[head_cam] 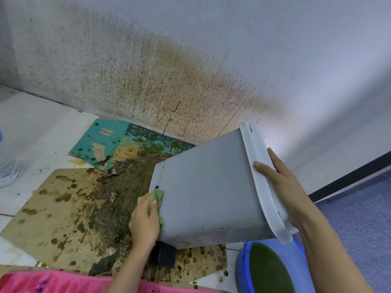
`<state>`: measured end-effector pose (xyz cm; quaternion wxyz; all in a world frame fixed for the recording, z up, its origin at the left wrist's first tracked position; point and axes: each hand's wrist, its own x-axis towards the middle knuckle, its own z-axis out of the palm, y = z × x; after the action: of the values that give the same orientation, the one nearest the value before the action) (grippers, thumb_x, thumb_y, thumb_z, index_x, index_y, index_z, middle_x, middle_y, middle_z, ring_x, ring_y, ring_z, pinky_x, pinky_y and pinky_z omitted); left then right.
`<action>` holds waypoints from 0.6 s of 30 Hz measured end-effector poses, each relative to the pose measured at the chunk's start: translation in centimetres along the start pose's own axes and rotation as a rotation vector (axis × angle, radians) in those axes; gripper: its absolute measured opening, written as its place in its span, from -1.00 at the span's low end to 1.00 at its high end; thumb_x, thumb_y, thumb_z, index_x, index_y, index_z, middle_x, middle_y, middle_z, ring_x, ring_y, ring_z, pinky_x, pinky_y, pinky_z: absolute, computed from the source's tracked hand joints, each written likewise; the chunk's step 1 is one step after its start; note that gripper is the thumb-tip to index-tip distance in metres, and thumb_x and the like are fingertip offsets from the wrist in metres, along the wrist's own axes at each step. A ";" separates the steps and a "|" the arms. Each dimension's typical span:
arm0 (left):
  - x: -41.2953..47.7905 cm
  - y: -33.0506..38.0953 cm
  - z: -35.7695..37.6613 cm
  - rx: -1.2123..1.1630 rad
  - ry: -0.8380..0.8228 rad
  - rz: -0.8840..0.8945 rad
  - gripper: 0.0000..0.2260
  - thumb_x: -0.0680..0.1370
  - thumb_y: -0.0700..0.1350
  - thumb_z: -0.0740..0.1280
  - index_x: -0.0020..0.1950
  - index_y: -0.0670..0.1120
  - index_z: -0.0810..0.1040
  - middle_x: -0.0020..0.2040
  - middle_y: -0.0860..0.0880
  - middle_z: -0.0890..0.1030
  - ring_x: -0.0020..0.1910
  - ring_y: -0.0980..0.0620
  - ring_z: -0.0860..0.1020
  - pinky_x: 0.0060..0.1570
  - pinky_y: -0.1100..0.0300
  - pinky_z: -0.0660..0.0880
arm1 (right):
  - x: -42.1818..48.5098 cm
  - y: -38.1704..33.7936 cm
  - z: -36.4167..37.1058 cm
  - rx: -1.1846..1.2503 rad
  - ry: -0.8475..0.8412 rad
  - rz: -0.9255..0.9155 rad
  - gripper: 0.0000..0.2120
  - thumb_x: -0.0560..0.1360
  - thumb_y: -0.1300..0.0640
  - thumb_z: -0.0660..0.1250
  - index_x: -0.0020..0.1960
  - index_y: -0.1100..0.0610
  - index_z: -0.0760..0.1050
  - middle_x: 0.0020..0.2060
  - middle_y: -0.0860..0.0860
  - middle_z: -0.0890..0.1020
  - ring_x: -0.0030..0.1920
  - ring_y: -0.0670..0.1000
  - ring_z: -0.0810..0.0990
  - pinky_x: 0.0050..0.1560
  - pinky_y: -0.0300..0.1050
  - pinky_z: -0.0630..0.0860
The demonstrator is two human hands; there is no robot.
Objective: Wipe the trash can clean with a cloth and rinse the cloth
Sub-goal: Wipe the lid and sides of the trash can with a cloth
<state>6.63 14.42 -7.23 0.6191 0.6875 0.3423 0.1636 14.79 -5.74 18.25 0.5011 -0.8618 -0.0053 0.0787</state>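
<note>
— Grey plastic fills the middle of the frame: we have the trash can (207,187) tilted over the stained cardboard (53,208), mouth toward the right, base toward the left.
— And our hands?
— Our right hand (283,182) clamps the pale rim (260,187) at centre right, thumb on the outside, the other fingers (274,157) hooked over the edge. Our left hand (145,220), lower centre, has its fingers (153,205) curled on the green cloth (157,195) and presses it against the can's lower-left corner, just below a dark speck.
— So we are in the wiping step, on the outer wall near the base.
— We judge so. The broad face looks mostly clean; grime shows along the lower edge, above the black pedal (167,255).
— The rinse?
— Not yet done, as far as we can tell. The blue basin (241,263) sits in the lower right of the frame, just under the can's rim, holding dark green water.
— What does the next move call for?
— A firm stroke over that speck and along the dirty lower edge, with the right hand bracing the can so it does not swing. Then the cloth has to cross to the basin without dripping on the wiped face. That water looks murky, so the rinse may leave the cloth less than clean.
</note>
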 end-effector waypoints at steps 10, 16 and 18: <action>0.2 3.2 1.0 0.027 0.033 0.057 -0.70 0.66 -0.14 0.24 0.37 -0.13 0.54 0.30 -0.07 0.59 0.31 -0.10 0.50 0.34 -0.02 0.39 | 0.2 0.9 -1.0 0.004 0.034 0.023 -0.43 0.52 -0.16 0.35 0.47 -0.34 0.25 0.19 -0.34 0.54 0.00 -0.23 0.63 -0.17 -0.25 0.50; 8.6 6.9 3.0 -0.033 -0.021 0.142 -0.65 0.68 -0.05 0.19 0.47 -0.03 0.44 0.47 -0.03 0.43 0.46 -0.05 0.36 0.44 -0.02 0.27 | 0.6 1.4 -1.4 0.005 0.003 0.005 -0.41 0.49 -0.18 0.36 0.47 -0.37 0.25 0.20 -0.45 0.49 -0.02 -0.30 0.63 -0.05 -0.20 0.52; 11.9 5.0 4.2 0.168 -0.170 0.143 -0.61 0.69 0.01 0.15 0.52 0.01 0.36 0.56 -0.06 0.30 0.55 -0.10 0.21 0.52 -0.09 0.13 | 0.7 1.3 -1.2 0.012 -0.001 -0.005 -0.41 0.48 -0.18 0.37 0.46 -0.37 0.25 0.27 -0.42 0.48 0.08 -0.26 0.60 0.06 -0.15 0.53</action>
<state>19.16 19.33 -5.56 0.5731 0.7709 0.2512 0.1194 15.58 -7.41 17.59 0.5066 -0.8586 -0.0073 0.0781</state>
